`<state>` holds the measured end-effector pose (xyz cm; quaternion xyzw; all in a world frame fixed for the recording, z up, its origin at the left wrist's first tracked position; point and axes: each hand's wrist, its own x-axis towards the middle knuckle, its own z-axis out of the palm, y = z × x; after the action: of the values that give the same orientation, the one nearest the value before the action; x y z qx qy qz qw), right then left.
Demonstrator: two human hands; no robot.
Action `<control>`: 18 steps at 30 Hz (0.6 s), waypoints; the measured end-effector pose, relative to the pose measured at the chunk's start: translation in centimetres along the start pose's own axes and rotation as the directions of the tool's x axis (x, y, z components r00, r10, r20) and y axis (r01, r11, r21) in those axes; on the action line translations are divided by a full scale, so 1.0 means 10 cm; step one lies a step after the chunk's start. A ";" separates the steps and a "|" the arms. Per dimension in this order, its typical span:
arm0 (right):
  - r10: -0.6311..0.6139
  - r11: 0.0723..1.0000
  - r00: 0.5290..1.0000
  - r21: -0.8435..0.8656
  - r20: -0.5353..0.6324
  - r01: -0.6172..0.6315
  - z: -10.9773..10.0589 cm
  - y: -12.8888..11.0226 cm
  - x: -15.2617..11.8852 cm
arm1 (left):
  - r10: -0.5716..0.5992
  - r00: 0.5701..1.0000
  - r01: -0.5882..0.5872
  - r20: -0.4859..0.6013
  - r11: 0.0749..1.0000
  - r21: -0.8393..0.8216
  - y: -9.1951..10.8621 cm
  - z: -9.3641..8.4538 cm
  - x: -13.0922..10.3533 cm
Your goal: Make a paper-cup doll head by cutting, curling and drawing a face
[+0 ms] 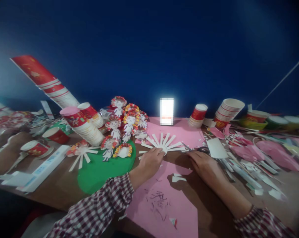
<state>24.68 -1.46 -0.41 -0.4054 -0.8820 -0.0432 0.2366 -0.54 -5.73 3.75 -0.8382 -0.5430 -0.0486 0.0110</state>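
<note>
My left hand [150, 162] is closed on the round base of a white paper cup cut into strips [162, 142], which fan outward away from me. My right hand [206, 165] grips scissors [187, 146], whose blades point left towards the strips on the fan's right side. Whether the blades touch a strip is hard to make out. Under the fan lies pink paper [168, 206] with small dark marks and a few white scraps [178, 178] on it. Left of my left hand is a green sheet [100, 170] bearing finished paper-cup figures [129, 124].
Stacked red-and-white paper cups [83, 127] lean at the left, with more stacks [229, 110] at the back right. Paper strips and pink scraps [248, 150] litter the right side. A long white box [44, 168] lies left. Another person's arm [12, 148] rests at the far left.
</note>
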 end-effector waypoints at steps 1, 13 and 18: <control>-0.001 1.000 1.000 -0.001 0.001 0.001 0.01 0.01 0.00 | 0.017 1.000 -0.017 -0.007 1.000 -0.005 -0.01 0.01 -0.01; 0.430 0.783 0.899 0.528 -0.081 -0.327 -0.08 -0.02 0.04 | -0.007 0.950 -0.014 -0.311 0.998 -0.066 -0.52 0.00 -0.41; 0.296 0.870 0.955 0.416 -0.014 -0.263 -0.12 0.06 0.04 | -0.139 0.907 0.121 -0.398 0.990 -0.070 -1.01 -0.02 -0.68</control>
<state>25.36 -1.16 0.75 -0.4680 -0.7935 0.1618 0.3537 -12.49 -7.84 2.95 -0.7724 -0.5825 -0.2322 0.1010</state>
